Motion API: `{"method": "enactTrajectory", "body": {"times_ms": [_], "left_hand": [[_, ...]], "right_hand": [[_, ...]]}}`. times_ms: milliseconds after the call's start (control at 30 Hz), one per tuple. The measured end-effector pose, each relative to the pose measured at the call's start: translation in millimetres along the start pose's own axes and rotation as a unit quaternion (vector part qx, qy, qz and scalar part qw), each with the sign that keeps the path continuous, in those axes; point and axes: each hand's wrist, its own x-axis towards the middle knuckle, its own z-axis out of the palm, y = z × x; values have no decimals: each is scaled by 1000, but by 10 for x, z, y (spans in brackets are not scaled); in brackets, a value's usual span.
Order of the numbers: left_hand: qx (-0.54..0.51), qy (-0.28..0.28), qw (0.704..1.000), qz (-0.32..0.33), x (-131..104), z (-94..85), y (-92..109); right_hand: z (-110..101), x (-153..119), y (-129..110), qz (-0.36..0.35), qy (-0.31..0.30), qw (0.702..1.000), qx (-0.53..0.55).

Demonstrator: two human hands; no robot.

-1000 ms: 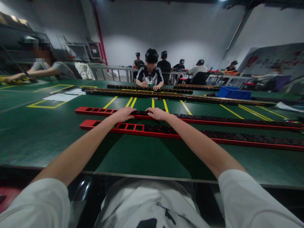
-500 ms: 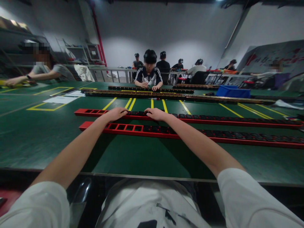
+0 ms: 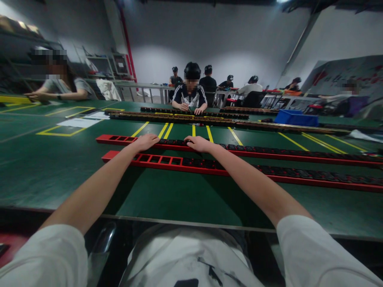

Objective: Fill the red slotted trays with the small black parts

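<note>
Two long red rails lie side by side across the table, with black socket-like modules set in much of their length. The far red rail (image 3: 254, 154) has my left hand (image 3: 147, 142) wrapped over it, near its open slots at the left end. Farther right on the same rail, my right hand (image 3: 198, 144) bends its fingers over the black modules (image 3: 172, 142). Its fingertips touch a module there, partly hidden by the hand. Closer to me, the near red rail (image 3: 161, 165) passes beneath my forearms, with several empty square slots at its left and black modules (image 3: 206, 164) beyond.
The green table (image 3: 185, 199) carries yellow tape lines. Long dark strips (image 3: 179, 116) run across its far side. A blue bin (image 3: 296, 118) stands at the back right, white papers (image 3: 78, 122) at the left. A co-worker (image 3: 191, 91) sits opposite, another (image 3: 66, 85) at left.
The view has shifted slightly, moving the scene a little rightward. My hands stay at about the same places on the far rail. The co-worker at left has drawn their hands inward.
</note>
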Motion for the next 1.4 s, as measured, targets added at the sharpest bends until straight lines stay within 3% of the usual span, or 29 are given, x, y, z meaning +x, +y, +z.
{"method": "enactTrajectory", "body": {"times_ms": [167,700,1400], "left_hand": [[-4,-15,1000,-23,-11,-13,38],[19,-10,1000,-15,10,-23,86],[11,21,1000,-7,-4,22,78]], "right_hand": [[2,7,15,2,1,1000,2],[33,81,134,13,6,1000,7],[7,42,89,5,0,1000,0]]}}
